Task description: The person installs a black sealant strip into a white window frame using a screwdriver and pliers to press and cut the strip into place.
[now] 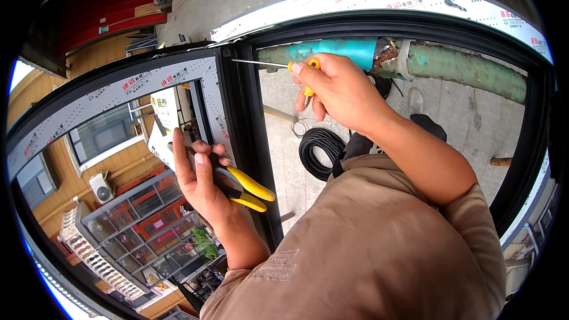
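My left hand (pixel 204 186) is closed around pliers with yellow and black handles (pixel 252 185). Its index finger points up, and the pliers' jaws are largely hidden by the fingers. In my right hand (pixel 341 86) is a screwdriver (pixel 261 63) with a yellow handle and a thin metal shaft pointing left. Its tip lies at the upper corner of the black window frame (pixel 237 106), where the tilted sash (pixel 112 89) meets it; whether it touches, I cannot tell. Another yellow piece (pixel 309 91) shows below my right fingers, its kind partly hidden.
A coil of black cable (pixel 320 154) lies on the paved floor near my feet. Beyond the frame's upper bar runs a green pipe (pixel 468 71) with a teal wrap (pixel 349 52). The sash glass shows a building with an air-conditioner unit (pixel 102 188).
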A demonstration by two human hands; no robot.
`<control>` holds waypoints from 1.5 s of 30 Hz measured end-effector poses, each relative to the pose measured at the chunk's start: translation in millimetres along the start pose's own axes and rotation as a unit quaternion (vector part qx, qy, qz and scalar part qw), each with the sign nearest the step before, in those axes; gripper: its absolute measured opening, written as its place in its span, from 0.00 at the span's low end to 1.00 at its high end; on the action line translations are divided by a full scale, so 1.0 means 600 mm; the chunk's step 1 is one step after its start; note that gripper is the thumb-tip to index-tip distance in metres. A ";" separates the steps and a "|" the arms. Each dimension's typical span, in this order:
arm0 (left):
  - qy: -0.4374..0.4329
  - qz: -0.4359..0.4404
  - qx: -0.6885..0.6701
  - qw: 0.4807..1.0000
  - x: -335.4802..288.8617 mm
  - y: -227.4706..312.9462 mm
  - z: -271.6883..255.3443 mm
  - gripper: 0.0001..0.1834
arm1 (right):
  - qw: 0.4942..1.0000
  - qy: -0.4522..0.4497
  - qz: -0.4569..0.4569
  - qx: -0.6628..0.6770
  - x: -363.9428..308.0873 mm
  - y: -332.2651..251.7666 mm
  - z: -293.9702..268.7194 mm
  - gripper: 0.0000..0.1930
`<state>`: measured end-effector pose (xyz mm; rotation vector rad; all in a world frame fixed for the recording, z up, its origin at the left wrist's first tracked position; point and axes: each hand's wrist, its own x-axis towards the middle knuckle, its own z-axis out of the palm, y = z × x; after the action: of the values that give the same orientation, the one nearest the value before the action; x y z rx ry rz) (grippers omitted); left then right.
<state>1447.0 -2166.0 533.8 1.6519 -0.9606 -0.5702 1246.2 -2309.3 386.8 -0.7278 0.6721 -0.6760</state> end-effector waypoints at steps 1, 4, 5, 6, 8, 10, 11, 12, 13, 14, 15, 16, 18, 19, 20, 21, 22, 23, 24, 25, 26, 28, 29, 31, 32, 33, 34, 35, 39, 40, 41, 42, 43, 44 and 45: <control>-0.003 0.013 0.005 1.000 0.009 0.002 -0.008 0.34 | 0.999 0.008 -0.005 -0.032 0.018 -0.001 0.006 0.22; 0.026 0.027 0.017 0.999 0.025 0.002 -0.023 0.33 | 0.997 0.030 -0.016 -0.073 0.061 -0.002 0.026 0.22; 0.029 0.029 0.018 0.999 0.030 -0.002 -0.025 0.34 | 0.996 0.041 -0.017 -0.077 0.070 -0.003 0.032 0.22; 0.028 0.034 0.009 0.999 0.035 -0.007 -0.026 0.34 | 0.996 0.039 -0.014 -0.075 0.075 -0.003 0.037 0.22; 0.032 0.013 0.015 0.999 0.042 -0.017 -0.027 0.33 | 0.997 0.043 -0.008 -0.071 0.083 -0.004 0.042 0.22; 0.048 -0.011 -0.006 0.999 0.046 -0.026 -0.029 0.32 | 0.995 0.051 -0.019 -0.089 0.085 -0.006 0.042 0.22; 0.042 -0.005 -0.009 0.999 0.048 -0.028 -0.030 0.32 | 0.994 0.055 -0.028 -0.094 0.086 -0.006 0.042 0.22; 0.042 -0.004 -0.018 0.999 0.049 -0.030 -0.031 0.32 | 0.994 0.055 -0.024 -0.094 0.086 -0.007 0.041 0.22; 0.034 0.000 -0.038 0.999 0.050 -0.031 -0.032 0.31 | 0.994 0.054 -0.023 -0.091 0.087 -0.007 0.040 0.22; 0.037 0.000 -0.022 0.999 0.051 -0.032 -0.033 0.31 | 0.994 0.056 -0.025 -0.087 0.088 -0.008 0.039 0.22; 0.033 0.002 -0.017 0.999 0.052 -0.032 -0.034 0.31 | 0.994 0.053 -0.021 -0.090 0.089 -0.009 0.038 0.22; 0.029 0.004 -0.020 0.999 0.052 -0.033 -0.035 0.32 | 0.994 0.052 -0.018 -0.092 0.089 -0.010 0.038 0.22; 0.040 0.002 -0.025 0.999 0.053 -0.034 -0.035 0.31 | 0.994 0.055 -0.014 -0.097 0.090 -0.013 0.037 0.22; 0.046 0.003 -0.032 0.998 0.053 -0.035 -0.035 0.31 | 0.993 0.057 -0.015 -0.101 0.090 -0.015 0.037 0.22; 0.043 0.003 -0.033 0.998 0.053 -0.036 -0.035 0.31 | 0.993 0.058 -0.015 -0.105 0.090 -0.017 0.036 0.22; 0.041 0.004 -0.035 0.999 0.053 -0.036 -0.035 0.31 | 0.992 0.053 -0.010 -0.111 0.089 -0.019 0.036 0.22; 0.039 0.003 -0.044 0.998 0.053 -0.037 -0.035 0.31 | 0.992 0.049 -0.004 -0.116 0.088 -0.022 0.036 0.23; 0.036 0.005 -0.030 0.999 0.053 -0.037 -0.035 0.31 | 0.992 0.046 -0.001 -0.119 0.088 -0.025 0.035 0.24; 0.034 0.005 -0.025 0.999 0.053 -0.038 -0.036 0.31 | 0.994 0.043 0.010 -0.097 0.088 -0.027 0.035 0.24; 0.031 0.004 -0.029 0.999 0.053 -0.038 -0.036 0.31 | 0.996 0.041 0.018 -0.074 0.089 -0.029 0.036 0.24; 0.031 0.004 -0.020 0.999 0.053 -0.039 -0.037 0.31 | 0.998 0.039 0.024 -0.047 0.090 -0.031 0.038 0.23; 0.030 0.004 -0.027 0.999 0.053 -0.039 -0.038 0.30 | 0.998 0.019 0.028 0.056 0.094 -0.033 0.045 0.22; 0.029 0.005 -0.019 0.999 0.053 -0.040 -0.039 0.30 | 0.994 0.012 0.034 0.107 0.098 -0.033 0.049 0.22; 0.025 0.011 -0.019 0.999 0.053 -0.041 -0.040 0.30 | 0.993 0.010 0.030 0.115 0.101 -0.031 0.058 0.22; 0.024 0.012 -0.022 0.999 0.053 -0.042 -0.041 0.30 | 0.992 0.004 0.028 0.123 0.101 -0.030 0.061 0.22; 0.023 0.012 -0.025 0.999 0.053 -0.043 -0.041 0.30 | 0.990 0.018 0.043 0.134 0.101 -0.029 0.063 0.22; 0.022 0.012 -0.028 0.999 0.053 -0.043 -0.041 0.30 | 0.987 0.027 0.056 0.150 0.101 -0.028 0.065 0.23; 0.023 0.013 -0.025 0.999 0.053 -0.044 -0.041 0.30 | 0.984 0.041 0.069 0.161 0.100 -0.029 0.063 0.23; 0.025 0.015 -0.017 0.999 0.053 -0.044 -0.041 0.29 | 0.999 0.008 0.001 -0.039 0.099 -0.031 0.050 0.24; 0.025 0.016 -0.016 0.999 0.053 -0.044 -0.041 0.29 | 0.995 0.004 -0.015 -0.094 0.102 -0.032 0.043 0.24; 0.026 0.015 -0.018 0.999 0.053 -0.044 -0.041 0.29 | 0.989 0.002 -0.036 -0.143 0.105 -0.031 0.039 0.24; 0.026 0.015 -0.019 0.999 0.054 -0.044 -0.040 0.29 | 0.986 0.005 -0.046 -0.159 0.109 -0.029 0.035 0.24; 0.024 0.014 -0.021 0.999 0.054 -0.045 -0.040 0.29 | 0.980 0.009 -0.042 -0.192 0.112 -0.026 0.034 0.24; 0.025 0.015 -0.021 0.999 0.054 -0.045 -0.040 0.29 | 0.975 0.013 -0.061 -0.213 0.116 -0.022 0.034 0.24; 0.025 0.017 -0.020 0.999 0.055 -0.045 -0.040 0.29 | 0.968 0.014 -0.085 -0.235 0.119 -0.016 0.034 0.24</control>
<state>1492.2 -2177.4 518.4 1.6044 -0.9323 -0.5201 1301.2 -2360.0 384.0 -1.2262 0.8131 -0.6910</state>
